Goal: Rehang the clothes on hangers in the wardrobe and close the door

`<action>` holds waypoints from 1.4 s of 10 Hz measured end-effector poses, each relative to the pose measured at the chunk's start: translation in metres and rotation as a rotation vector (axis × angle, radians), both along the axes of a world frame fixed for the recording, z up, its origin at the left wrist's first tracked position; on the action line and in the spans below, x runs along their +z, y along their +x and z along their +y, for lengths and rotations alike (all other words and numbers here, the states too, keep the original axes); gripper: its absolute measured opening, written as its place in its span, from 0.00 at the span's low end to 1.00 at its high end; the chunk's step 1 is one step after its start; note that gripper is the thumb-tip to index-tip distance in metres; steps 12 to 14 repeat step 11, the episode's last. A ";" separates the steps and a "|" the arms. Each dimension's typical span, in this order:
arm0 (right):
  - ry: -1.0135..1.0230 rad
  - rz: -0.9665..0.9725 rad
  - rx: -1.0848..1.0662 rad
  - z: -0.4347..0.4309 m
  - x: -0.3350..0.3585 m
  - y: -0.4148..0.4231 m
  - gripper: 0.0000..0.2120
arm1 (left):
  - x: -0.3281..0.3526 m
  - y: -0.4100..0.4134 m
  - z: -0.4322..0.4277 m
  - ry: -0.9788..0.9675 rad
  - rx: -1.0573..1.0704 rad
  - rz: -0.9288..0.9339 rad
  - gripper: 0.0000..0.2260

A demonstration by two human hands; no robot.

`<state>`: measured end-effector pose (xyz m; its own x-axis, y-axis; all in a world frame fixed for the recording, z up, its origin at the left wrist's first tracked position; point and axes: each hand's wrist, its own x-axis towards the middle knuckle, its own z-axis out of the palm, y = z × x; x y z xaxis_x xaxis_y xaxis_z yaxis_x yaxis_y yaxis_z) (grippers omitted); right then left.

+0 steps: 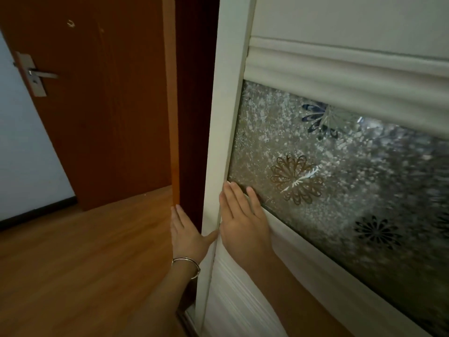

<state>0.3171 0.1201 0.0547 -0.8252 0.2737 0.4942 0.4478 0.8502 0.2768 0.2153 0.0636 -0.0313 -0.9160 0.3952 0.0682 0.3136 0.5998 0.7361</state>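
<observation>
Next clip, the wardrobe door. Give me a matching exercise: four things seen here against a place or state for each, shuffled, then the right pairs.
Things
1. left hand
2. right hand
3. lever handle
4. gold flower motif

Places or states
A. pressed flat on the patterned glass
B. on the brown room door, upper left
C. has a bracelet on its wrist
D. set in the glass, beside the right hand

Pairs: 1-C, 2-A, 3-B, 4-D

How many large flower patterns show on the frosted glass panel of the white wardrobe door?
3: a blue-silver flower at the top of the frosted glass panel, a golden-brown flower beside the right hand, a dark flower lower right. Others may be cut off.
</observation>
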 end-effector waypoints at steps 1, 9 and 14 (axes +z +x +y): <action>-0.017 0.027 0.033 0.000 0.002 -0.014 0.25 | 0.002 -0.016 0.000 -0.014 -0.004 -0.042 0.55; -0.204 -0.126 0.244 -0.001 0.020 -0.073 0.16 | 0.024 -0.075 0.003 -0.005 -0.099 -0.133 0.26; -0.762 0.051 0.314 -0.004 0.042 -0.053 0.14 | 0.055 -0.055 -0.035 0.029 -0.242 -0.016 0.11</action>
